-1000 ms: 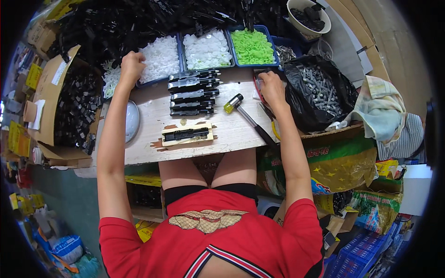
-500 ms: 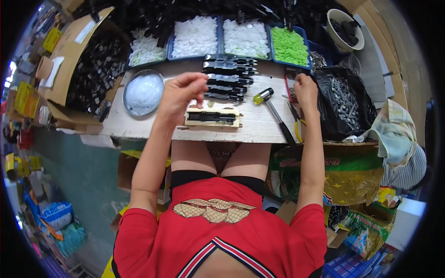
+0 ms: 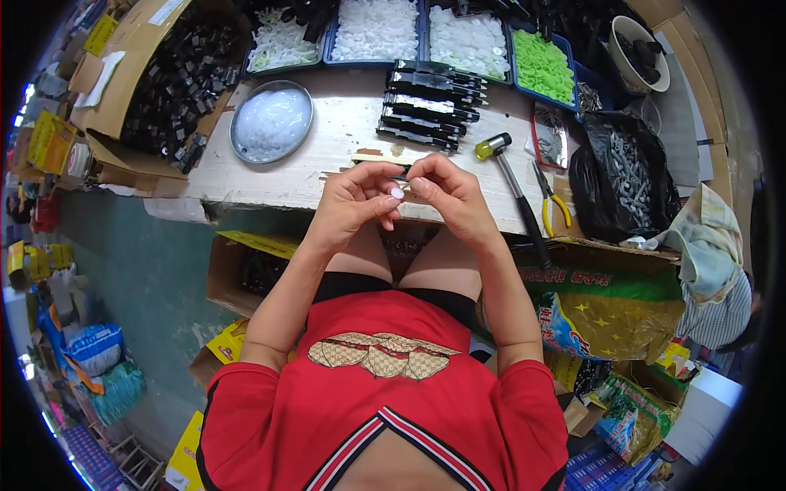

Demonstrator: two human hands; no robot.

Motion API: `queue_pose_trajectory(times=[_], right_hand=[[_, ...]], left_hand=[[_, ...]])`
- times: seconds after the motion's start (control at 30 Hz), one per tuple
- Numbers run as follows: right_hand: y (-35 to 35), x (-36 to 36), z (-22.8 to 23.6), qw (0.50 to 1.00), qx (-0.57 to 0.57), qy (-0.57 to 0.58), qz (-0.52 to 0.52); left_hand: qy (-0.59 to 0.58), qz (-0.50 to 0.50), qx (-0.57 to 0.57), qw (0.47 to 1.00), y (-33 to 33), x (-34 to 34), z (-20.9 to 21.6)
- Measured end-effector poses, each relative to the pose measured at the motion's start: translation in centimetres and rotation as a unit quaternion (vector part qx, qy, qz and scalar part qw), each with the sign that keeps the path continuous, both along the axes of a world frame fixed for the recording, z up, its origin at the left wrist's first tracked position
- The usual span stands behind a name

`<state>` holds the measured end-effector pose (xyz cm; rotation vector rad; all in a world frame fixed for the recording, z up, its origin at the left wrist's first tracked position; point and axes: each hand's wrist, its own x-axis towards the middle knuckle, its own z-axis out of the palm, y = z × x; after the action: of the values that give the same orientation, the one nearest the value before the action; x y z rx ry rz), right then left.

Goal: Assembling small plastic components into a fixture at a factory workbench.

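My left hand [image 3: 354, 204] and my right hand [image 3: 455, 200] meet fingertip to fingertip at the table's near edge. A small white round plastic piece [image 3: 397, 193] is pinched between my left thumb and fingers. My right thumb and forefinger close on a thin small piece, like a pin [image 3: 406, 185], held up against the white piece. Just behind my hands lies a cream holder block [image 3: 370, 158], mostly hidden by them. Beyond it several black flat assemblies [image 3: 431, 105] are stacked in a row.
A round metal dish [image 3: 272, 121] of clear pieces stands left. Hammer [image 3: 517, 184], yellow-handled pliers [image 3: 559, 209] and a red-rimmed small tray [image 3: 550, 135] lie right, before a black bag of grey parts [image 3: 630, 188]. Blue bins of white and green pieces [image 3: 542, 67] line the back; a carton [image 3: 110, 90] stands left.
My right hand has come from the small tray at the right to the middle. My left hand has moved nearer and right, and both now meet over the white piece. The view has shifted.
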<state>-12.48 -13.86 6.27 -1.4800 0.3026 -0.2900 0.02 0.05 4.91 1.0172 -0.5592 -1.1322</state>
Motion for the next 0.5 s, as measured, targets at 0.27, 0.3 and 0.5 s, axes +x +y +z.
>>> queue_pose_trajectory(times=[0.27,0.3,0.5], right_hand=[[0.7,0.6,0.4,0.995,-0.093,0.037,0.019],[0.8,0.8,0.6,0.981,-0.194,0.021,0.019],[1.5,1.3,-0.2,0.935,-0.352,-0.043,-0.025]], left_hand=[[-0.014,0.013,0.004,1.000,0.7,-0.1,0.0],[-0.019,0.014,0.013,1.000,0.8,-0.1,0.0],[-0.037,0.062,0.008,0.997,1.0,-0.1,-0.7]])
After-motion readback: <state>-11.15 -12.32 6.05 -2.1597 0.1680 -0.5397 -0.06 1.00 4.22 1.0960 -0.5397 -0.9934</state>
